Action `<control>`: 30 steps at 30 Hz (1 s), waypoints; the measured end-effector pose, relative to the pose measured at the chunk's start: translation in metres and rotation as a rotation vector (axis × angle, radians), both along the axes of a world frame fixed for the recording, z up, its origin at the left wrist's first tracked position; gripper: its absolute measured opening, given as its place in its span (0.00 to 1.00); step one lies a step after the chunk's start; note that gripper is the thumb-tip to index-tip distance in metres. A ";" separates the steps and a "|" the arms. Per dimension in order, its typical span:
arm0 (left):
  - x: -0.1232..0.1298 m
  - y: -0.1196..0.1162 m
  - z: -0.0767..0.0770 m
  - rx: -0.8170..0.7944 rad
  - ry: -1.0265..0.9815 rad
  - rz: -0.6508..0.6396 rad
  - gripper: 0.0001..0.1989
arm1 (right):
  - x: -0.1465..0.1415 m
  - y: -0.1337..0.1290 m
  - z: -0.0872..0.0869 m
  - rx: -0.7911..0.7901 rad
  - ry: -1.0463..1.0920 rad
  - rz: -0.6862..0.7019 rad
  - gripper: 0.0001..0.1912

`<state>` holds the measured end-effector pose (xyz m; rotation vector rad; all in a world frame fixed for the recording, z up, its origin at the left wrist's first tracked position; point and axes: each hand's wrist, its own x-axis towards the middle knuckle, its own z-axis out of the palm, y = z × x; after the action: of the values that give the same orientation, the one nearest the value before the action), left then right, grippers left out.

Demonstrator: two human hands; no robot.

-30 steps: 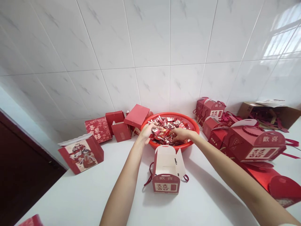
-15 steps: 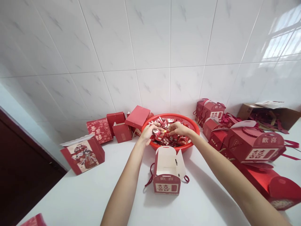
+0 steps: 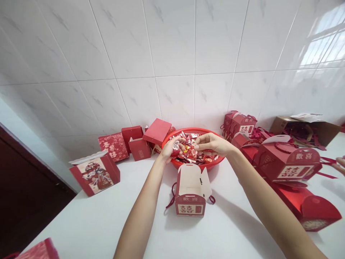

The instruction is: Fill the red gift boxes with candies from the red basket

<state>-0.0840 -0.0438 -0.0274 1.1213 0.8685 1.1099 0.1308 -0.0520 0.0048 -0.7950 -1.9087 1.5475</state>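
Note:
A red plastic basket (image 3: 176, 164) heaped with red-wrapped candies (image 3: 192, 153) stands against the wall. Over its left side my left hand (image 3: 169, 148) is closed around a red-wrapped candy (image 3: 176, 146) with white print. My right hand (image 3: 211, 144) reaches over the right side, thumb and fingertips pinched together above the candies; whatever lies between them is too small to make out. In front of the basket, between my forearms, an open red gift box (image 3: 190, 205) stands upright. Its pale inside shows, one flap leans out to the right, and dark red cords hang at both sides.
Several red gift boxes (image 3: 292, 165) crowd the right side, some stacked. Behind them lies a brown cardboard box (image 3: 330, 135) with red ribbons. More red boxes (image 3: 99, 176) stand on the left. Another person's hand (image 3: 341, 165) is at the right edge, near a ribbon.
My right hand has lifted slightly and moved right, away from my left hand. The left still holds its candy, turned more into view. Another person's hand has appeared at the right edge.

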 end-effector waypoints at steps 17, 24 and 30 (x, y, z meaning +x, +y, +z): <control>-0.001 -0.032 0.034 0.228 0.202 -0.194 0.22 | -0.008 -0.067 0.023 0.528 -0.222 -0.060 0.12; 0.008 -0.071 0.059 0.493 0.714 -0.442 0.19 | 0.020 -0.068 0.032 0.440 -0.202 -0.127 0.20; 0.017 -0.079 0.062 0.463 0.895 -0.473 0.19 | 0.023 -0.071 0.035 0.421 -0.168 -0.132 0.20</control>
<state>-0.0666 -0.1232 0.0347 2.1594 0.9474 0.3755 0.1541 -0.1234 0.0394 -0.8577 -2.1526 0.9760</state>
